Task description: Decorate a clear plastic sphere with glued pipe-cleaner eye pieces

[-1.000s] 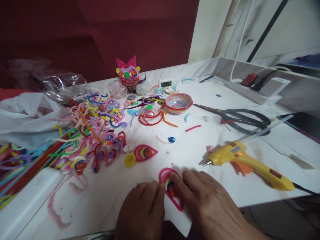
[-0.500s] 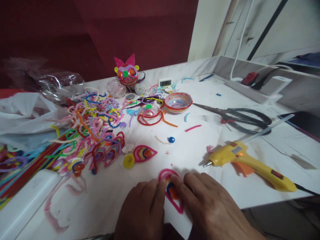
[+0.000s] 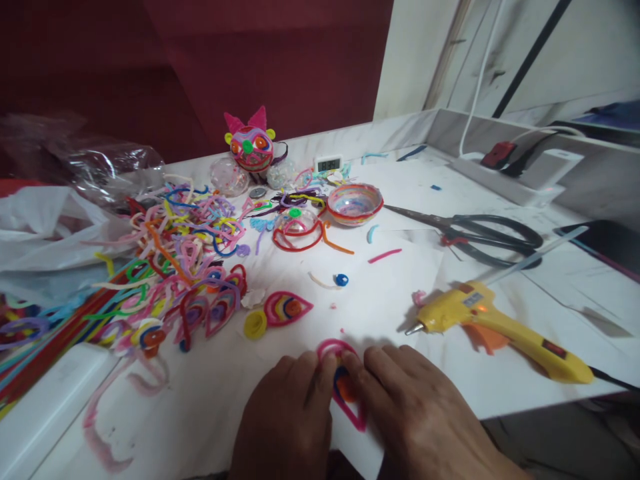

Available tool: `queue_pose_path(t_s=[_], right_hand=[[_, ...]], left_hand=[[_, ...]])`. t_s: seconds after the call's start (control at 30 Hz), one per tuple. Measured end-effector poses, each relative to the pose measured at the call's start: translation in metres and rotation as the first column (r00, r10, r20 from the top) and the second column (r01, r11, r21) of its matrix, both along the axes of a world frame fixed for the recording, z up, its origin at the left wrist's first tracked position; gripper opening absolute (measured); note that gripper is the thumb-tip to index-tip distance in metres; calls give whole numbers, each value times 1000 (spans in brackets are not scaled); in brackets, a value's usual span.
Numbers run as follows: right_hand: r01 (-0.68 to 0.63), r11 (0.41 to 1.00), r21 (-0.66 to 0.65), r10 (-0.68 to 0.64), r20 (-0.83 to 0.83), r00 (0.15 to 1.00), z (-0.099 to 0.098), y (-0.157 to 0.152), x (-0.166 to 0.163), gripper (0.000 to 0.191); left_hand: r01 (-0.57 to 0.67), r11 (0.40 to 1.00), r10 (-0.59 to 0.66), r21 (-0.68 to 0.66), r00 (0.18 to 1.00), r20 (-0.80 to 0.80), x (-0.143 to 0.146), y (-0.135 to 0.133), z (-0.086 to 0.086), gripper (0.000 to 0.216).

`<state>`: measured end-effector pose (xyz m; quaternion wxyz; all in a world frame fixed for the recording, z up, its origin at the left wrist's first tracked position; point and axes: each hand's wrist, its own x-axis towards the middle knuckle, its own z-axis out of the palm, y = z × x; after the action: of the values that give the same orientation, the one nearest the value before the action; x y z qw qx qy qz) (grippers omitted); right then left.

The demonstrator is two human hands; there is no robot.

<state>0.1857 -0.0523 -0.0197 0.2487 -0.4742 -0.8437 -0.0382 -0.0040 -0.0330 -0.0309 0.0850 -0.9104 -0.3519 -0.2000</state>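
At lower centre, the left hand (image 3: 287, 408) and right hand (image 3: 406, 400), fingers closed, held the pink teardrop (image 3: 346, 388) between them, tip pointing down-right.

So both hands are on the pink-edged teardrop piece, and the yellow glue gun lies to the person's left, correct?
The side is wrong: the head view shows the yellow glue gun lying to the person's right. The left hand and right hand are indeed both on the pink-edged teardrop piece.

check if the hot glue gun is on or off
Apparently on: the hot glue gun shows an orange light glowing on its body.
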Motion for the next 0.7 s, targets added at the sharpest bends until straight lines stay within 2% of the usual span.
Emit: queue_pose_path(t_s=[0.1,0.27,0.57,0.7], right_hand=[[-3,1000,-5,3,0,1000,-1,1,-1,38],[-3,1000,15,3,5,1000,-5,0,1,30],[5,999,-32,-5,-17,1000,-2,-3,3,38],[-6,999,-42,4,-59,998,-2,-6,7,38]], left_hand=[[-10,1000,9,21,1000,21,2,1,2,35],[-15,1000,13,27,997,70,5,2,4,34],[-23,999,20,25,995,102,5,0,0,34],[-5,999,2,40,998,68,4,0,6,32]])
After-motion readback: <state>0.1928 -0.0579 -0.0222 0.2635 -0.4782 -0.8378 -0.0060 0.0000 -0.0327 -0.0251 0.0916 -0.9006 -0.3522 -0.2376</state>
